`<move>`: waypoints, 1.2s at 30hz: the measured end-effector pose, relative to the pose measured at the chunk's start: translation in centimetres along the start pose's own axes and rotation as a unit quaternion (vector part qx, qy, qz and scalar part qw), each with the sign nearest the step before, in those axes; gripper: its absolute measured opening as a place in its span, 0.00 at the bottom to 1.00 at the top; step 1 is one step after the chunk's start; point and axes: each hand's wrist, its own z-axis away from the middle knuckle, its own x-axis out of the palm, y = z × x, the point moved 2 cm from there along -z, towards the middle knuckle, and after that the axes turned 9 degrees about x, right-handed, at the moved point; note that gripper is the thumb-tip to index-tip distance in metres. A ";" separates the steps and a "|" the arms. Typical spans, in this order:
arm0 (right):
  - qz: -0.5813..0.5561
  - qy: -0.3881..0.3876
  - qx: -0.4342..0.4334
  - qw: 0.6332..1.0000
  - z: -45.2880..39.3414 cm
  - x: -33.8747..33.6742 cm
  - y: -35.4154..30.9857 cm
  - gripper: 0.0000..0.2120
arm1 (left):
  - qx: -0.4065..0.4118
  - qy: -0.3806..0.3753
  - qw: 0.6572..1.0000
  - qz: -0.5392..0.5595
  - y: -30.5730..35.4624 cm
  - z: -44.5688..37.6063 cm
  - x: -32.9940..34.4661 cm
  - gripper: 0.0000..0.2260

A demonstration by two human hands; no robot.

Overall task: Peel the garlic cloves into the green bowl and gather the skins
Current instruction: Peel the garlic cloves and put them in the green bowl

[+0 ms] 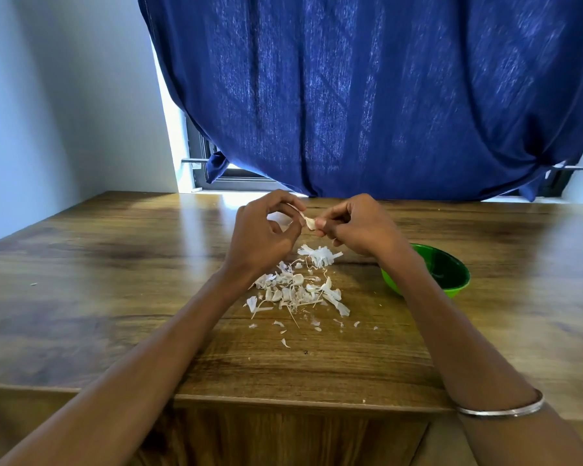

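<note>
Grip, right: right hand [357, 227] raised above the wooden worktop [115, 280], fingers curled, thumb and fingertips pinching a small pale garlic clove [311, 224].
Grip, left: left hand [266, 230] level with the right, just beside it — thumb and forefinger pinching a thin strip of papery skin that runs to the clove; other fingers loosely curled.
Clove: in the air between both hands, above the far edge of the skins.
Skins: loose scatter of white papery garlic skins [297, 287] on the worktop, between the forearms.
Bowl: round green plastic bowl [448, 274] on the worktop, right of the skins, partly hidden by the right forearm — contents not visible.
Wrist: thin silver bangle [505, 410] on the right forearm.
Behind: dark blue cloth curtain [367, 95] hanging past the worktop's far edge.
</note>
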 end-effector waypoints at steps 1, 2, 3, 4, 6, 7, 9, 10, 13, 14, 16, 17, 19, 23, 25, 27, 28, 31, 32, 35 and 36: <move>-0.002 -0.001 0.002 1.000 0.0 0.0 0.0 0.03 | -0.004 0.008 1.000 0.000 0.0 0.0 -0.1 0.08; -0.007 -0.002 0.003 1.000 0.0 0.0 0.0 0.04 | -0.008 0.015 1.000 -0.002 0.0 0.0 -0.2 0.09; -0.013 -0.003 0.005 1.000 0.0 0.0 0.0 0.04 | -0.012 0.019 1.000 -0.005 0.0 0.0 -0.3 0.09; -0.021 -0.005 0.006 1.000 -0.1 0.0 0.0 0.04 | -0.016 0.020 1.000 -0.008 0.0 0.0 -0.3 0.09; -0.035 -0.005 0.007 0.999 -0.1 0.0 0.1 0.03 | -0.033 0.015 0.999 0.001 -0.1 0.0 -0.2 0.09; -0.040 -0.005 0.006 0.999 -0.1 0.0 0.1 0.03 | -0.045 0.013 0.999 0.012 -0.1 0.1 -0.1 0.09; -0.059 -0.004 0.005 0.998 -0.1 0.0 0.0 0.02 | -0.068 0.009 0.997 0.027 -0.2 0.1 -0.1 0.10; -0.067 -0.002 0.005 0.998 -0.1 0.0 0.1 0.02 | -0.082 0.009 0.996 0.034 -0.3 0.1 0.0 0.12; -0.075 0.010 -0.007 0.997 -0.1 0.0 0.0 0.03 | -0.137 0.013 0.988 0.072 -0.3 0.1 0.0 0.20; -0.080 0.013 -0.012 0.997 -0.1 0.0 0.0 0.03 | -0.155 0.016 0.984 0.086 -0.4 0.1 0.0 0.20; -0.090 0.016 -0.019 0.996 0.0 0.0 -0.1 0.03 | -0.182 0.019 0.978 0.104 -0.5 0.1 -0.1 0.17; -0.094 0.017 -0.020 0.995 0.1 0.0 -0.2 0.03 | -0.191 0.018 0.975 0.110 -0.5 0.1 -0.1 0.15; -0.098 0.015 -0.020 0.995 0.1 0.0 -0.2 0.03 | -0.199 0.011 0.973 0.116 -0.6 0.1 -0.1 0.12; -0.103 -0.002 -0.016 0.995 0.0 0.2 -0.3 0.04 | -0.203 0.009 0.971 0.125 -0.7 0.1 0.0 0.08; -0.107 -0.009 -0.013 0.994 0.0 0.4 -0.2 0.03 | -0.212 0.007 0.968 0.131 -0.7 0.1 0.0 0.07; -0.105 -0.015 -0.012 0.994 -0.1 0.5 -0.2 0.03 | -0.220 0.007 0.966 0.139 -0.7 0.1 0.0 0.05; -0.102 -0.018 -0.011 0.995 -0.1 0.5 -0.2 0.03 | -0.222 0.008 0.965 0.140 -0.7 0.1 0.1 0.04; -0.103 -0.028 -0.009 0.994 -0.1 0.7 -0.2 0.05 | -0.214 0.011 0.967 0.134 -0.5 0.1 0.1 0.03; -0.101 -0.028 -0.010 0.994 -0.1 0.8 -0.2 0.06 | -0.210 0.011 0.969 0.132 -0.5 0.1 0.1 0.03; -0.092 -0.011 -0.017 0.996 0.0 0.9 -0.2 0.06 | -0.205 0.010 0.971 0.119 -0.4 0.0 0.1 0.03; -0.092 -0.003 -0.017 0.996 0.0 0.9 -0.3 0.06 | -0.205 0.010 0.972 0.117 -0.4 0.0 0.1 0.03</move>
